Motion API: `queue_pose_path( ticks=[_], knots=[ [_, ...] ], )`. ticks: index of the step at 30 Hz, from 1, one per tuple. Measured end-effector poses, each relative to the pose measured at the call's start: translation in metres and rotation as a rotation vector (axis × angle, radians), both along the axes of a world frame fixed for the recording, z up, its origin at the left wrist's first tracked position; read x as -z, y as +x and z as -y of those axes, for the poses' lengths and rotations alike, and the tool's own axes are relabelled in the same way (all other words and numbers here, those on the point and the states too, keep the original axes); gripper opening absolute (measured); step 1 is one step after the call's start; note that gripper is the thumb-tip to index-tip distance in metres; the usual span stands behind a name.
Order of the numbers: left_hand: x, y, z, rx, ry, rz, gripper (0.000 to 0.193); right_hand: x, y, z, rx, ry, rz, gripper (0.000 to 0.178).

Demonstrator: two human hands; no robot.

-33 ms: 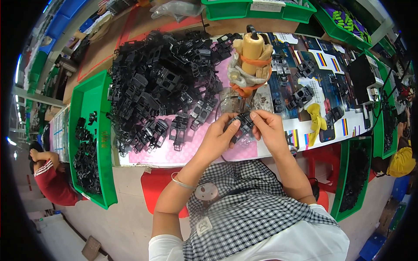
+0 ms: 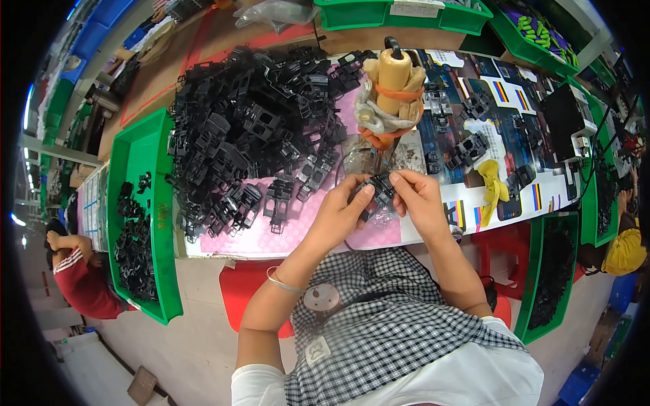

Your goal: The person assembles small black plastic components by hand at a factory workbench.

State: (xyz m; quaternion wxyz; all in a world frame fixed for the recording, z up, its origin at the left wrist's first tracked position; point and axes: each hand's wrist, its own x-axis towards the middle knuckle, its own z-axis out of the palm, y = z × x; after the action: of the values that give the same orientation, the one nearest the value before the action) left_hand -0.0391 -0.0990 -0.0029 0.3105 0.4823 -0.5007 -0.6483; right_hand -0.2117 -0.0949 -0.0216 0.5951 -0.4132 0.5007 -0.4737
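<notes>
In front of me I hold a small black plastic part with openings in it, just above the table's near edge. My left hand is closed on its left side, thumb on top. With its fingers pinched, my right hand grips the right side of the same part. Right behind the hands stands an upright tool with a cream cylindrical handle, wrapped in cloth and orange bands; its narrow lower end points down toward the part. To the left lies a big heap of similar black plastic parts.
A green bin with black parts stands left of the table, another green bin at the right. Several black parts and a yellow cloth strip lie on the printed sheets. Green trays stand behind. Other people are at both sides.
</notes>
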Motion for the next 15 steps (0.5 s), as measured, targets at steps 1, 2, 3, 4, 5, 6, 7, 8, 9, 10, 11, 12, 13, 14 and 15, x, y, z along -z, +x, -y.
queue_pose_path(
  ticks=[1, 2, 3, 4, 5, 6, 7, 8, 9, 10, 11, 12, 13, 14, 15],
  knots=[
    [0.0003, -0.0004, 0.0016, -0.003, -0.001, -0.008, 0.035, -0.0005, 0.0004, 0.0008, -0.001, 0.003, 0.001, 0.02],
    [0.0008, -0.0005, 0.0021, -0.006, 0.0, -0.016, 0.035, -0.0011, 0.0008, 0.0013, 0.004, -0.009, -0.002, 0.019],
    [0.0006, 0.0, 0.0015, -0.007, 0.002, -0.016, 0.035, -0.0014, 0.0015, 0.0008, 0.009, -0.021, -0.006, 0.019],
    [0.0002, -0.0001, 0.0025, -0.007, 0.007, -0.014, 0.035, -0.0008, 0.0017, 0.0013, 0.009, -0.022, -0.008, 0.019],
    [-0.0001, -0.0001, 0.0033, -0.007, 0.011, -0.011, 0.035, 0.0003, 0.0023, 0.0015, 0.013, -0.022, -0.009, 0.019],
    [0.0005, 0.0001, 0.004, -0.008, 0.01, -0.014, 0.035, 0.0011, 0.0026, 0.0019, 0.018, -0.022, -0.01, 0.019],
    [0.0016, 0.0005, 0.0048, -0.008, 0.014, -0.019, 0.035, 0.0018, 0.0026, 0.0024, 0.017, -0.024, -0.012, 0.019],
    [0.0021, 0.0005, 0.0056, -0.008, 0.018, -0.024, 0.035, 0.0023, 0.0026, 0.0031, 0.017, -0.026, -0.005, 0.019],
    [0.0017, 0.0002, 0.0065, -0.009, 0.016, -0.026, 0.035, 0.0021, 0.0025, 0.004, 0.016, -0.028, 0.001, 0.019],
    [0.0019, 0.0002, 0.0071, -0.004, 0.011, -0.014, 0.035, 0.0022, 0.0026, 0.004, 0.017, -0.028, 0.0, 0.019],
    [0.002, 0.0003, 0.0078, 0.001, 0.007, -0.002, 0.036, 0.0023, 0.0027, 0.0043, 0.017, -0.03, -0.004, 0.019],
    [0.0019, 0.0007, 0.0082, 0.002, 0.006, -0.002, 0.036, 0.0021, 0.0029, 0.0048, 0.016, -0.032, -0.008, 0.02],
    [0.0018, 0.001, 0.0072, -0.002, 0.011, -0.007, 0.036, 0.0013, 0.003, 0.0042, 0.017, -0.033, -0.009, 0.02],
    [0.0015, 0.0012, 0.0062, -0.007, 0.015, -0.011, 0.036, 0.0, 0.0034, 0.0032, 0.015, -0.031, -0.003, 0.019],
    [0.001, 0.001, 0.0051, -0.006, 0.012, -0.011, 0.036, -0.0009, 0.0037, 0.0022, 0.014, -0.029, 0.003, 0.019]
  ],
)
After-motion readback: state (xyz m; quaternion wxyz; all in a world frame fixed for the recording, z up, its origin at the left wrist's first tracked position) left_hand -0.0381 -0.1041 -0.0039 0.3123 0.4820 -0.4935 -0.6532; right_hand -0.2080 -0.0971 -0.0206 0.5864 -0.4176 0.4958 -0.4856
